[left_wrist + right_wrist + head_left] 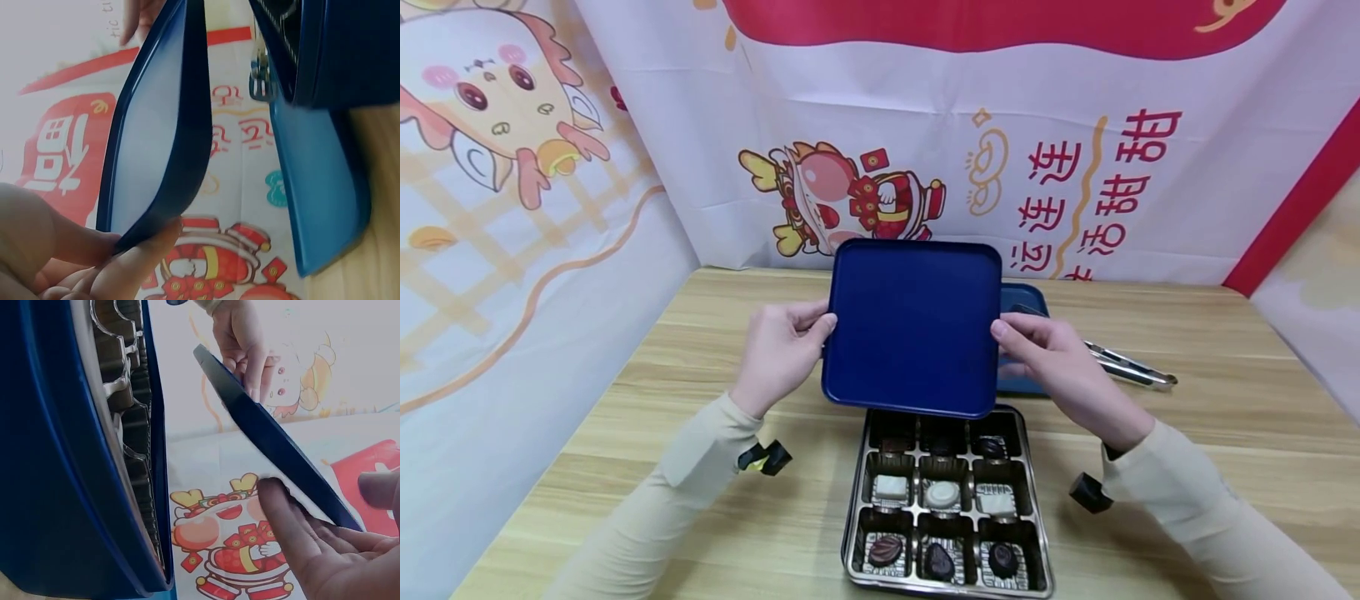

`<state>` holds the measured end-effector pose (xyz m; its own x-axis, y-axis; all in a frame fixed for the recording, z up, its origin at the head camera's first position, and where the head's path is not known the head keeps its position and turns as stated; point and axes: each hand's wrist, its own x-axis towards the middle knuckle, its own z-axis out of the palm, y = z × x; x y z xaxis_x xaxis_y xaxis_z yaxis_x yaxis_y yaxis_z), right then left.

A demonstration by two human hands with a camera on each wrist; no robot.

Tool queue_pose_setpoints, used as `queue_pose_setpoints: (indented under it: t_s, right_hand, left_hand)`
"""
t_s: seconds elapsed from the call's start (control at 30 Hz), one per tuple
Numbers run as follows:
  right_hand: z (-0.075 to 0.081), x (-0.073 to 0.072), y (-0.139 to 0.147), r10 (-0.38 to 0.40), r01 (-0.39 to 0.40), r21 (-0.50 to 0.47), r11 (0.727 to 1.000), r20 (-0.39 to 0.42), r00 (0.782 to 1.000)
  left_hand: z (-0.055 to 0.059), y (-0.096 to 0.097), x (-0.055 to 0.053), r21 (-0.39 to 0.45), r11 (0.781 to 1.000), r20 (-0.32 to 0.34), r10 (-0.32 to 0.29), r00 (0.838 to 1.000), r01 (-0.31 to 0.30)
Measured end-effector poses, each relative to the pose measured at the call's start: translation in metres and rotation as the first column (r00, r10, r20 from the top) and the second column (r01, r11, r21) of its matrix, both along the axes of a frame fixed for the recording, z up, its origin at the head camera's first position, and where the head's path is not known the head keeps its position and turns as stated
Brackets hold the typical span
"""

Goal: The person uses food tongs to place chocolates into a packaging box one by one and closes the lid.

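Note:
A dark blue square lid (917, 325) is held up above the far end of a chocolate box (847, 533), its inside facing the head camera. My left hand (781, 350) pinches the lid's left edge, thumb in front. At the opposite edge, my right hand (1071, 367) grips it between thumb and fingers. The box holds a gold-coloured tray whose compartments contain dark chocolates (939, 562) and white chocolates (942, 494). In the head view, the lid hides part of the box's far row. Both wrist views show the lid (197, 112) tilted and apart from the box (56, 450).
Behind the lid, a blue tray (1025, 298) lies on the wooden table (760, 533), partly hidden. Metal tongs (1131, 369) with black parts rest at the right, beyond my right hand. A printed cloth (865, 100) hangs along the table's back edge.

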<state>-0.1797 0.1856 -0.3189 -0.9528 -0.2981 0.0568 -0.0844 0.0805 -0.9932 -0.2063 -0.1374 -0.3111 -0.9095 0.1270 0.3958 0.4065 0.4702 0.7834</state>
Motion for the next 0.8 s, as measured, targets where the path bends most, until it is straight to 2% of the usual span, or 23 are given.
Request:
queue_pose_setpoints:
  t_s: [0.13,0.23,0.37,0.47,0.5,0.57,0.63,0.67,0.73,0.8]
  right_hand:
    - [0.002,0.002,0.003,-0.022,0.021,-0.038,0.999,-0.020,1.000]
    - [0.004,0.002,0.006,-0.032,0.030,-0.105,0.994,-0.019,0.999]
    - [0.010,0.004,0.013,-0.049,0.051,-0.184,0.982,0.015,0.999]
    - [0.014,0.007,0.018,-0.053,0.066,-0.235,0.970,0.060,0.997]
    - [0.016,0.007,0.019,-0.050,0.067,-0.250,0.966,0.074,0.996]
    - [0.018,0.008,0.021,-0.041,0.067,-0.285,0.956,0.094,0.995]
    - [0.019,0.008,0.022,-0.032,0.065,-0.321,0.945,0.108,0.994]
    - [0.020,0.008,0.022,-0.029,0.066,-0.332,0.941,0.114,0.993]
    - [0.021,0.008,0.023,-0.024,0.067,-0.350,0.934,0.126,0.992]
    - [0.021,0.008,0.023,-0.015,0.067,-0.363,0.929,0.145,0.989]
  left_hand:
    - [0.000,0.004,0.004,0.113,0.993,0.075,-0.050,0.996,0.041]
    - [0.002,0.005,0.005,0.207,0.976,0.080,-0.089,0.993,0.071]
    - [0.004,0.007,0.005,0.326,0.929,0.010,-0.189,0.982,0.175]
    - [0.004,0.008,0.005,0.366,0.897,-0.055,-0.246,0.968,0.249]
    - [0.004,0.008,0.005,0.362,0.892,-0.082,-0.258,0.963,0.270]
    - [0.004,0.008,0.005,0.279,0.909,-0.182,-0.266,0.947,0.309]
    - [0.004,0.006,0.004,0.143,0.929,-0.309,-0.286,0.907,0.342]
    - [0.004,0.005,0.004,0.061,0.939,-0.378,-0.292,0.879,0.338]
    - [0.004,0.003,0.002,-0.109,0.949,-0.512,-0.309,0.801,0.296]
    - [0.005,0.002,0.001,-0.230,0.941,-0.588,-0.339,0.734,0.249]
